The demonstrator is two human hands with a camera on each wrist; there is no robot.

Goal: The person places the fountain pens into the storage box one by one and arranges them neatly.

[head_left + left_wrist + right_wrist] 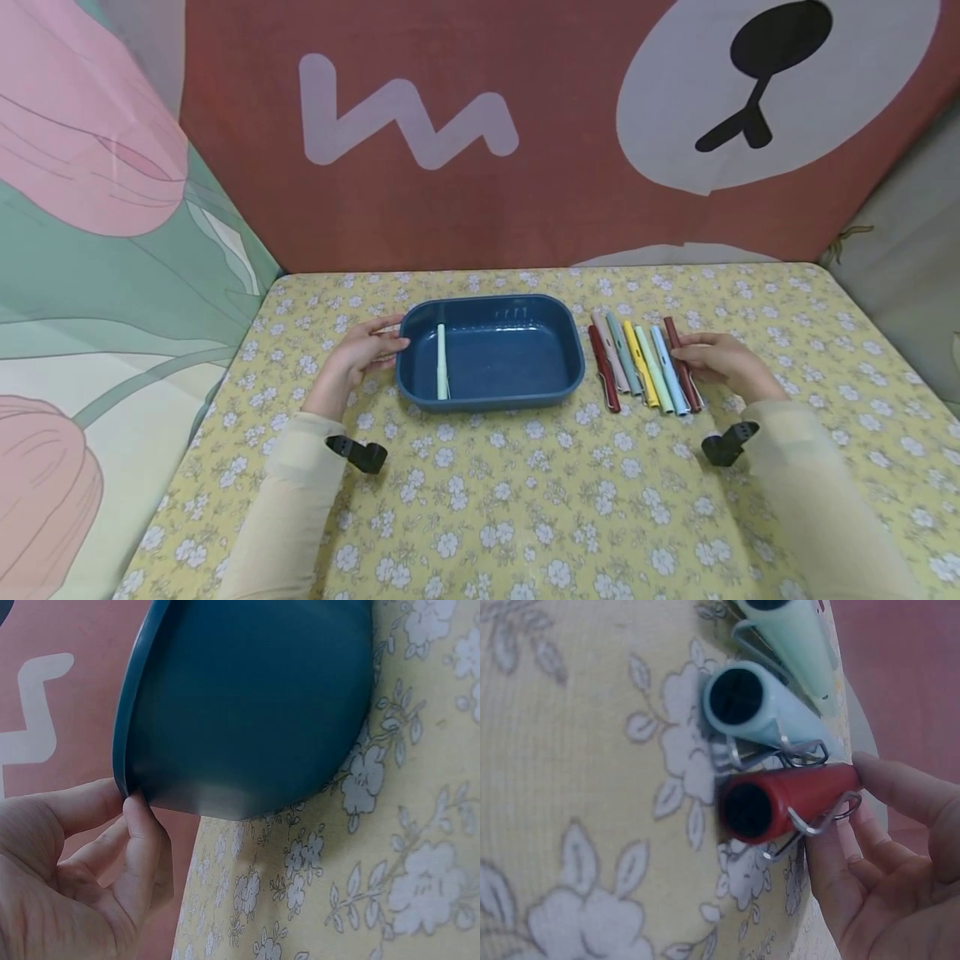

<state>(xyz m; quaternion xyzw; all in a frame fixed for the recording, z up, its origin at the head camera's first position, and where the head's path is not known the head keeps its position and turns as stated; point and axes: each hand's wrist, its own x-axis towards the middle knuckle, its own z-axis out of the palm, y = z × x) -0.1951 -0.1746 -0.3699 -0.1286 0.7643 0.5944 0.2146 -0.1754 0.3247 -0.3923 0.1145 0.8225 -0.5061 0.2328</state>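
Observation:
My left hand pinches the left rim of a blue plastic basin between thumb and fingers, as the left wrist view shows up close. Inside the basin, near its left wall, lies a mint-green pen. To the basin's right, several capped pens lie side by side in a row. My right hand pinches the dark red pen at the row's right end, thumb on one side and fingers on the other. Right beside it is a light blue pen with a metal clip.
The rest of the row includes a yellow pen, a light green pen and another dark red pen nearest the basin. A yellow flowered cloth covers the table. Behind it hangs a printed red cloth.

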